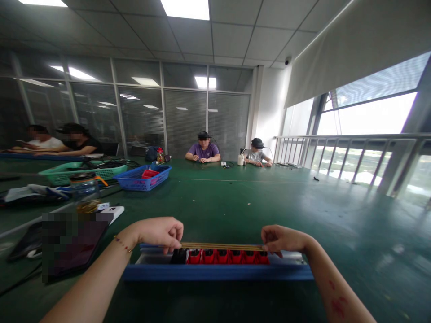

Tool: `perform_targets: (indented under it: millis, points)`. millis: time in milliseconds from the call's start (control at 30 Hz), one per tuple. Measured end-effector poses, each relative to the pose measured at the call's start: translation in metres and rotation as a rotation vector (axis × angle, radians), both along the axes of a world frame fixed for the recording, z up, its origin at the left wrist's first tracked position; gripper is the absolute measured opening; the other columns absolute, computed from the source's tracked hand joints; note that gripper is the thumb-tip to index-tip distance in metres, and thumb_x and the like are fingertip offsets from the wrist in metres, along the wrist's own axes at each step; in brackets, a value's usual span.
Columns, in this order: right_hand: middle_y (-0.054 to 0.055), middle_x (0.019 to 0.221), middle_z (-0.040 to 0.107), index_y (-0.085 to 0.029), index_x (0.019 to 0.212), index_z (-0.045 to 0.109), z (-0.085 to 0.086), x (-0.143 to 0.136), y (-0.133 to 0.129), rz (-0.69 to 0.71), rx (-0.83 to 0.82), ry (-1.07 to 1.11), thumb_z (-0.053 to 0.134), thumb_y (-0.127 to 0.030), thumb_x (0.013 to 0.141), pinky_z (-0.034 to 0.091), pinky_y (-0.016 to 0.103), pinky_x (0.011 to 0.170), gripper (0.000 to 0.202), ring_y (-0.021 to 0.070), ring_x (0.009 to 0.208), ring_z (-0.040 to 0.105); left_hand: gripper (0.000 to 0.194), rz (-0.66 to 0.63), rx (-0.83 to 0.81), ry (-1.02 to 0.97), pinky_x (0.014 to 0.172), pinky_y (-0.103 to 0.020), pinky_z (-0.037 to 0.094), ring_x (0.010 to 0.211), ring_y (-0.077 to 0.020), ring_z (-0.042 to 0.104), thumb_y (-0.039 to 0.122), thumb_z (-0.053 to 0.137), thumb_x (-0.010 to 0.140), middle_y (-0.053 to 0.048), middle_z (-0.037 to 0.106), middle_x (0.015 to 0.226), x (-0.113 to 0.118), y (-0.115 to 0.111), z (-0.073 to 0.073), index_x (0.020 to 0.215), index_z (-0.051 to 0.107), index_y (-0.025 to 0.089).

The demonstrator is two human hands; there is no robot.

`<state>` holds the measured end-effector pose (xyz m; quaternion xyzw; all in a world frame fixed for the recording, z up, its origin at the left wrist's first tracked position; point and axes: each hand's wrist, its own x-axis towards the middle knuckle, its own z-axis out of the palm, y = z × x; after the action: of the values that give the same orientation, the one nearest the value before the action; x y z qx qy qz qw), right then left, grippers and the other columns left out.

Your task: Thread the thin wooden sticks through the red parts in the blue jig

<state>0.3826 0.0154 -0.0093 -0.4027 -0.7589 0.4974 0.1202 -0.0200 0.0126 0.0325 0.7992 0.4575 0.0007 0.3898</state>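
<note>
Thin yellowish strips [222, 246] stretch level between my two hands, above a long blue-edged tray [218, 272]. Their left end is pinched by my left hand [164, 233], and my right hand [278, 240] pinches the right end. Inside the tray, a row of red blocks [222, 257] with dark tops sits just below the strips. A black block [178, 256] stands at the left end of that row, near my left fingertips. Bare metal-like channel shows at both ends of the tray.
At the left are a blue basket [143, 179] with a red item, a green basket [82, 172], a jar [84, 193], a white device [116, 215] and a dark pouch [79, 244]. Several people sit at the far side of the green table [269, 197].
</note>
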Motion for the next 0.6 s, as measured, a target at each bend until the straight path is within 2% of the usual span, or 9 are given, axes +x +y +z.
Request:
perform_targets:
  millis: [200, 400, 600]
  points:
    - [-0.003, 0.059, 0.054, -0.015, 0.079, 0.044, -0.0002, -0.0012, -0.0001, 0.000, -0.037, -0.012, 0.063, -0.043, 0.066, 0.036, 0.017, 0.042, 0.036, 0.0066, 0.045, 0.048, 0.028, 0.011, -0.033, 0.016, 0.052, -0.021, 0.042, 0.061, -0.0140, 0.060, 0.040, 0.059, 0.066, -0.002, 0.065, 0.071, -0.0011, 0.0038, -0.0030, 0.082, 0.054, 0.018]
    - [-0.005, 0.059, 0.050, -0.016, 0.080, 0.045, 0.0011, -0.0025, -0.0017, -0.012, -0.043, 0.025, 0.058, -0.046, 0.070, 0.037, 0.017, 0.044, 0.035, 0.0066, 0.048, 0.046, 0.030, 0.016, -0.005, 0.005, 0.055, -0.022, 0.044, 0.060, -0.0135, 0.059, 0.044, 0.057, 0.066, 0.000, 0.063, 0.066, -0.0061, 0.0069, -0.0041, 0.079, 0.057, 0.017]
    - [-0.004, 0.061, 0.053, -0.014, 0.081, 0.046, -0.0012, -0.0033, 0.0019, 0.003, -0.029, 0.050, 0.062, -0.043, 0.068, 0.038, 0.018, 0.048, 0.035, 0.0076, 0.052, 0.048, 0.031, 0.017, 0.027, 0.018, 0.056, -0.022, 0.045, 0.062, -0.0136, 0.057, 0.046, 0.057, 0.064, 0.000, 0.062, 0.066, -0.0052, 0.0047, -0.0016, 0.075, 0.059, 0.016]
